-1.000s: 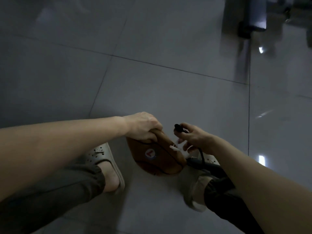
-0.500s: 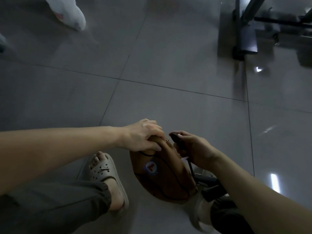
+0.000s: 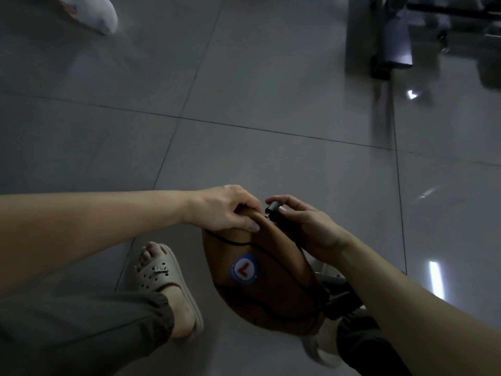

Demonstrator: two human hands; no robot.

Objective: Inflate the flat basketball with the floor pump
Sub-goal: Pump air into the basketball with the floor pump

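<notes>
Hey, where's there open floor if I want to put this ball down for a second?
Open floor lies beyond the left hand and right hand, bordered by the white shoe and the dark stand. More lies right of the right hand. Crowded near your feet: basketball, pump nozzle, sandal and pump body sit close together.

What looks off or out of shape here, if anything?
The basketball is caved in and folded, not round. The left hand grips its top fold; the right hand holds the pump nozzle at it.
</notes>
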